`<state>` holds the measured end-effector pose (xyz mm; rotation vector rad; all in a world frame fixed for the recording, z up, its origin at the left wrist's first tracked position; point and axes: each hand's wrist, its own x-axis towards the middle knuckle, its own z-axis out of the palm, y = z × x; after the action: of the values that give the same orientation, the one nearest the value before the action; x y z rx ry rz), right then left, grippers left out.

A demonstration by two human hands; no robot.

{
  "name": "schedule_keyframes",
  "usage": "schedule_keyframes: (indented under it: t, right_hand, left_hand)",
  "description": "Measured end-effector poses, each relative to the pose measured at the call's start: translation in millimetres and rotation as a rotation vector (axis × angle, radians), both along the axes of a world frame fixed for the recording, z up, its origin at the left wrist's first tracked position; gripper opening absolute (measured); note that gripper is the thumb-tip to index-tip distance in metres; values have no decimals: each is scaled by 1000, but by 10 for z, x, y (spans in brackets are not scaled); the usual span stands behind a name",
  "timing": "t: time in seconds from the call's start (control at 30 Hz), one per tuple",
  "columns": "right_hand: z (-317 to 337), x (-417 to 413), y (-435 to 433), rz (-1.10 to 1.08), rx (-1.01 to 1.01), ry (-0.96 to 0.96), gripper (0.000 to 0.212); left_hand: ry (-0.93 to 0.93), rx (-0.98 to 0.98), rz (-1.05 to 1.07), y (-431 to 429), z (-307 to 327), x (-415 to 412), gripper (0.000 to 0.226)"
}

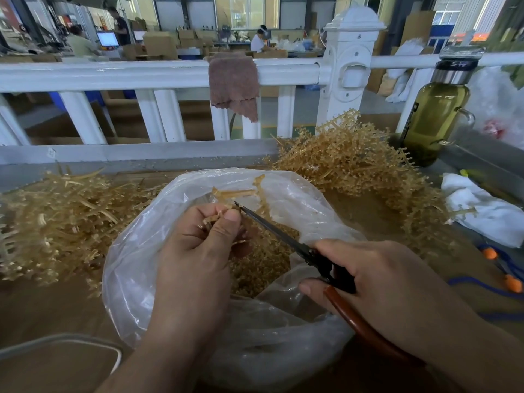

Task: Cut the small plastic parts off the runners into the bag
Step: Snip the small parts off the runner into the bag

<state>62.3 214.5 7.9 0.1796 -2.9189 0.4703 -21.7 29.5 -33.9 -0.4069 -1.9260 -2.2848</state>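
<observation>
My left hand (pixel 204 239) pinches a tan plastic runner (pixel 241 194) over the open mouth of a clear plastic bag (pixel 300 202). My right hand (pixel 377 282) grips scissors (pixel 286 236) with brown handles; the dark blades point up-left and their tips meet the runner by my left thumb. Small tan cut parts (pixel 263 268) lie heaped inside the bag. A pile of uncut runners with parts (pixel 351 163) sits behind the bag on the right. A pile of stripped runners (pixel 59 222) lies to the left.
A white railing (pixel 141 75) with a brown cloth (pixel 234 83) draped over it borders the far table edge. A green-tinted bottle (pixel 436 109) stands at the right, near white cloth (pixel 487 214) and blue cord with orange beads (pixel 504 282). A container rim (pixel 62 338) is at bottom left.
</observation>
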Motion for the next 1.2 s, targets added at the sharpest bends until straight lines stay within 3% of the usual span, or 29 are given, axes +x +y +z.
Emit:
schedule_keyframes:
  t: [0.37, 0.8, 1.2]
  right_hand:
    - [-50, -7, 57, 25, -12, 12, 55]
    - [-47, -13, 61, 20, 9, 0, 59]
    - [-57, -12, 60, 22, -24, 9, 56]
  left_hand:
    - [-60, 51, 19, 6, 8, -9, 27]
    - [-100, 111, 2, -5, 26, -37, 29]
    - [-12, 23, 12, 7, -1, -12, 23]
